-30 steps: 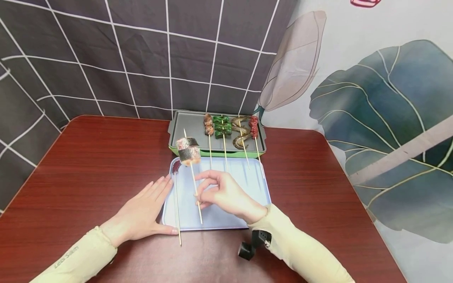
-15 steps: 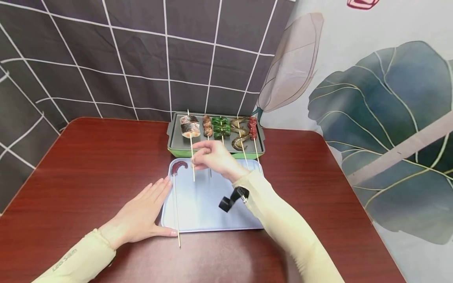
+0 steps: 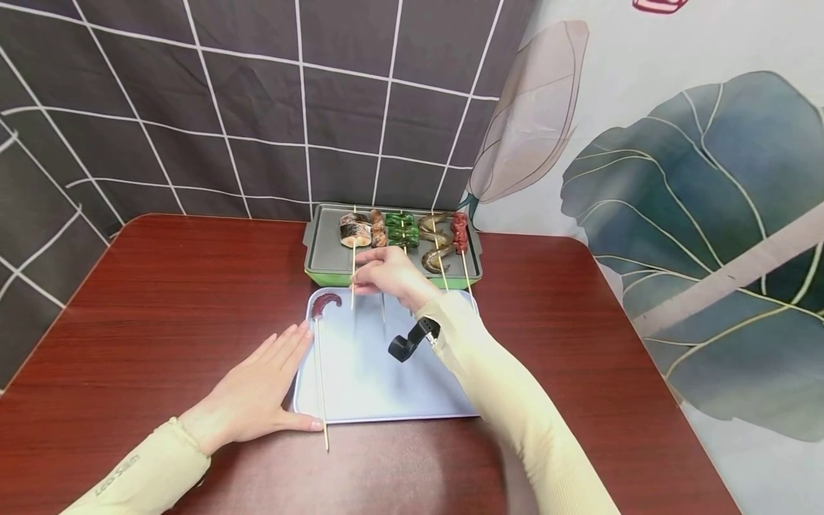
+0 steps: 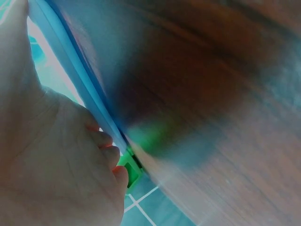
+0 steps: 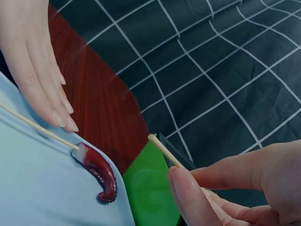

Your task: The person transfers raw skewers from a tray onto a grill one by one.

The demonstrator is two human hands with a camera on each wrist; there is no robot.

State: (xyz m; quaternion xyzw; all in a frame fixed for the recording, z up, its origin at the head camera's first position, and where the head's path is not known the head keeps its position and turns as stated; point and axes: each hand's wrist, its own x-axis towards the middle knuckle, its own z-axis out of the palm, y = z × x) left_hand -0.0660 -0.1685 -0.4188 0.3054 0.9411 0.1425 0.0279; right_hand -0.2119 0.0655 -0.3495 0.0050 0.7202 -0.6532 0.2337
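Observation:
My right hand [image 3: 394, 275] pinches the bare stick of a fish skewer [image 3: 355, 230] between thumb and fingers. The fish chunks, with dark skin and pale flesh, are over the left part of the grill pan [image 3: 322, 247], beside a brown meat skewer [image 3: 378, 227]. In the right wrist view the stick's end [image 5: 162, 148] juts out past the thumb. My left hand [image 3: 260, 390] rests with straight fingers along the left edge of the light-blue tray [image 3: 386, 379]. Its thumb tip is at the stick of a dark red tentacle skewer [image 3: 327, 302], which lies on the tray.
Green pepper [image 3: 402, 232], shrimp [image 3: 436, 243] and red meat [image 3: 460, 232] skewers lie on the grill pan, their sticks reaching forward over the tray. A brown wooden table [image 3: 212, 286] surrounds tray and pan. A dark checked cloth [image 3: 257, 93] hangs behind.
My right hand has carried the fish skewer from above the tray forward to the grill pan, then slightly right, close to the brown meat skewer. My left hand has stayed in place.

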